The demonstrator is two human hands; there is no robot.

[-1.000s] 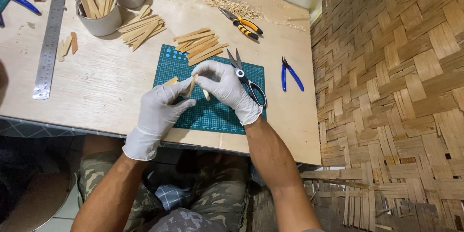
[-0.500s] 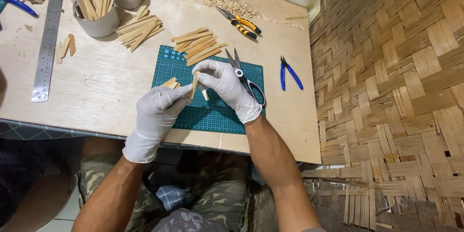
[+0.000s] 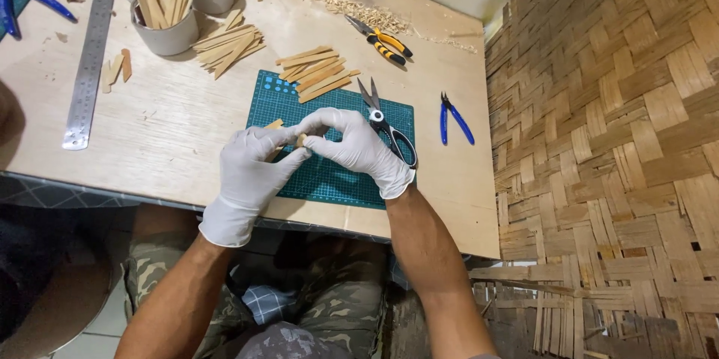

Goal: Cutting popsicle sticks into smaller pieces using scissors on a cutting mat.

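Both my hands wear white gloves and meet over a green cutting mat (image 3: 337,179). My left hand (image 3: 251,168) and my right hand (image 3: 352,142) pinch the same small wooden stick piece (image 3: 301,140) between their fingertips. Another short wooden piece (image 3: 274,125) pokes out above my left fingers. A small pile of flat wooden sticks (image 3: 314,72) lies at the mat's far edge. Black-handled scissors (image 3: 386,123) rest on the mat just right of my right hand.
A steel ruler (image 3: 86,67) lies at the left. Grey cups with sticks (image 3: 166,11) stand at the back, loose sticks (image 3: 228,44) beside them. Yellow-black pliers (image 3: 382,38) and blue-handled cutters (image 3: 453,118) lie to the right. A woven bamboo wall (image 3: 614,142) borders the table.
My hands have drawn closer together over the mat. The upright stick piece that my right hand held has dropped down between both hands' fingertips.
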